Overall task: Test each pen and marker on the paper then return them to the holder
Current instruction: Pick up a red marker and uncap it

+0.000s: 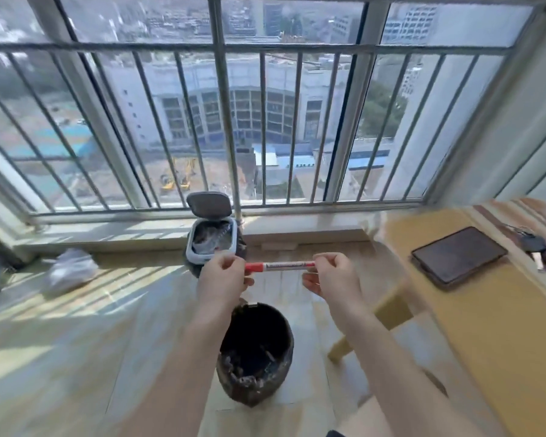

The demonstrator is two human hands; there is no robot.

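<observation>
A marker point(284, 265) with a red cap and a white labelled barrel is held level in the air between both hands. My left hand point(224, 277) pinches the red cap end. My right hand point(331, 272) pinches the other end of the barrel. Both hands are above a dark round bin point(255, 370) that stands on the floor. No paper and no pen holder can be seen in this view.
A small white bin point(212, 238) with its grey lid up stands by the barred window. A yellow table point(492, 326) at the right carries a dark tablet point(457, 255) and keys point(533, 244). A crumpled white bag point(68, 271) lies on the floor at left.
</observation>
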